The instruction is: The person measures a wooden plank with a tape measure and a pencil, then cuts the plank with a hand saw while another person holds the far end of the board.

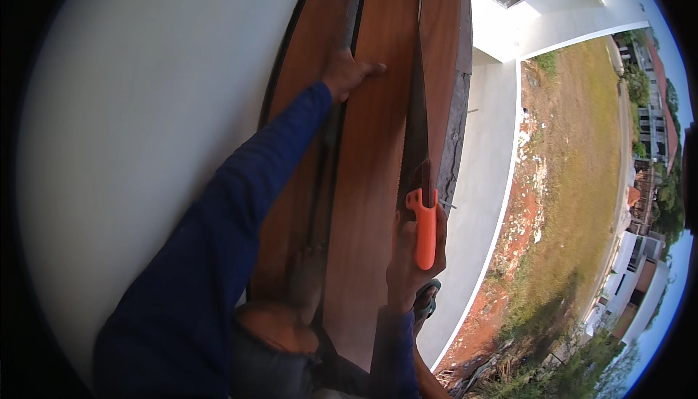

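Note:
A handsaw (416, 126) with an orange handle is in my right hand (407, 253), its fingers wrapped round the grip. The long dark blade points away from me, along the right side of a reddish-brown wooden board (371, 152). Farther up, my left hand (349, 75) grips the left edge of that board. Its thumb lies across the top face, while the other fingers are partly hidden in the gap beside it. Where the blade's teeth meet the wood, I cannot tell whether they touch.
Another brown board (309, 57) lies to the left, along a pale wall (167, 108). A third panel (443, 28) is on the right, by a rough grey edge (456, 130). My bare foot (305, 275) is on the boards. Beyond the white ledge (476, 202) lies a grassy plot (571, 152).

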Available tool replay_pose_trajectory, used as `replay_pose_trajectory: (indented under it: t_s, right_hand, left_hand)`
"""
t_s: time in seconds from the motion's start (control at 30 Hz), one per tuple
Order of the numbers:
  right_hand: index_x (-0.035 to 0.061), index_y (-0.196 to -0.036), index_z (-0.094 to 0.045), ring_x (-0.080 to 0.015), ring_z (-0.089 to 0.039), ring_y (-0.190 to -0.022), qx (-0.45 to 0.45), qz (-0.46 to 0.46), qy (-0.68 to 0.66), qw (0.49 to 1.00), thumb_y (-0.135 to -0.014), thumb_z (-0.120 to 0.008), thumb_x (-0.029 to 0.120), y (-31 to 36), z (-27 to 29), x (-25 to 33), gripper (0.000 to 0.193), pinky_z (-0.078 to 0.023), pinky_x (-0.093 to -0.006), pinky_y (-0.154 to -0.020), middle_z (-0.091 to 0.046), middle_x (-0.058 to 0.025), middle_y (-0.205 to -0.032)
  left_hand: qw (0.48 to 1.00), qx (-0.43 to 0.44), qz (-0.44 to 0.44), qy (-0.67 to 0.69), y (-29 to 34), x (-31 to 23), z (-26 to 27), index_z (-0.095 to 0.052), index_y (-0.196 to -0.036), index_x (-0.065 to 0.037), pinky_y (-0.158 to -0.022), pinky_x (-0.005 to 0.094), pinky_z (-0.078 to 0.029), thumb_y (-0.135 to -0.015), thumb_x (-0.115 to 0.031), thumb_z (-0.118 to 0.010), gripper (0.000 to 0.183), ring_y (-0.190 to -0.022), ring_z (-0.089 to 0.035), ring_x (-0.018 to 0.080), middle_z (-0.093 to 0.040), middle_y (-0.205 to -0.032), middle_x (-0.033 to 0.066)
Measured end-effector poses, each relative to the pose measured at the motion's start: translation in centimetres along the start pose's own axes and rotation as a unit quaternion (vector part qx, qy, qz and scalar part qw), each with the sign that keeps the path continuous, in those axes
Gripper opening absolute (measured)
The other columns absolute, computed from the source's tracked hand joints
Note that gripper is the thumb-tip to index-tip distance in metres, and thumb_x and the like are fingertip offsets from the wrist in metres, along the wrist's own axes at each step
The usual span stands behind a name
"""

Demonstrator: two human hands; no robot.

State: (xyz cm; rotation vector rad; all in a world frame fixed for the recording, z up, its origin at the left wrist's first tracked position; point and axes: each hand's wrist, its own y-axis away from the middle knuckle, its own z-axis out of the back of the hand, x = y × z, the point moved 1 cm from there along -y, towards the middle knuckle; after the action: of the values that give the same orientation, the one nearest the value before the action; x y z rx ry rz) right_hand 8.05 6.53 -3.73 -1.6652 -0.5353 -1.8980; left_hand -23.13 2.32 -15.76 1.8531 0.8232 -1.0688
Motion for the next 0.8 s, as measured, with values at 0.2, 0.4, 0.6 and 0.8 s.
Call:
replay_pose_trajectory:
  t_s: [0.2, 0.4, 0.6, 0.8]
  right_hand:
    - [-0.0020, -0.134, -0.054, -0.0115, -0.064, -0.088, 0.031, 0.100, 0.046, 0.993, -0.093, -0.059, 0.004, -7.9, -4.9, -3.2, 0.042, -0.055, -0.0243, -0.072, -0.066, -0.0093, -0.109]
    - [0.0005, -0.137, -0.052, -0.0161, -0.065, -0.101, 0.087, 0.035, 0.073, 0.993, -0.093, -0.061, 0.003, -9.7, -4.0, -0.7, 0.045, -0.051, -0.0301, -0.088, -0.067, -0.0121, -0.115]
    - [-0.0028, -0.135, -0.052, -0.0219, -0.066, -0.101, 0.051, 0.012, 0.147, 0.988, -0.092, -0.062, 0.007, -2.3, -0.3, 4.1, 0.046, -0.054, -0.0322, -0.087, -0.067, -0.0141, -0.114]
    - [-0.0158, -0.128, -0.048, -0.0268, -0.067, -0.101, 0.107, 0.038, 0.332, 0.937, -0.092, -0.066, 0.018, 9.4, 7.8, 9.5, 0.053, -0.057, -0.0365, -0.082, -0.064, -0.0239, -0.115]
  left_hand:
    - [0.999, -0.006, 0.019, -0.043, 2.4, 0.4, -0.3, -0.053, -0.123, 0.012, -0.087, 0.0363, -0.057, -0.074, -0.014, -0.084, 0.064, -0.100, -0.068, 0.0270, -0.066, -0.115, 0.0219]
    - [0.999, -0.024, 0.019, -0.034, 7.2, 3.5, -1.9, -0.056, -0.126, 0.006, -0.088, 0.0361, -0.055, -0.074, -0.015, -0.084, 0.063, -0.103, -0.067, 0.0249, -0.066, -0.117, 0.0173]
    - [0.998, -0.036, 0.020, -0.056, 7.9, 3.1, -1.8, -0.050, -0.127, 0.010, -0.090, 0.0360, -0.055, -0.073, -0.016, -0.085, 0.069, -0.104, -0.066, 0.0266, -0.064, -0.118, 0.0204]
    - [0.996, -0.050, 0.042, -0.058, 8.3, 1.4, -1.6, -0.051, -0.122, 0.011, -0.091, 0.0349, -0.056, -0.072, -0.010, -0.085, 0.064, -0.103, -0.067, 0.0265, -0.065, -0.115, 0.0218]
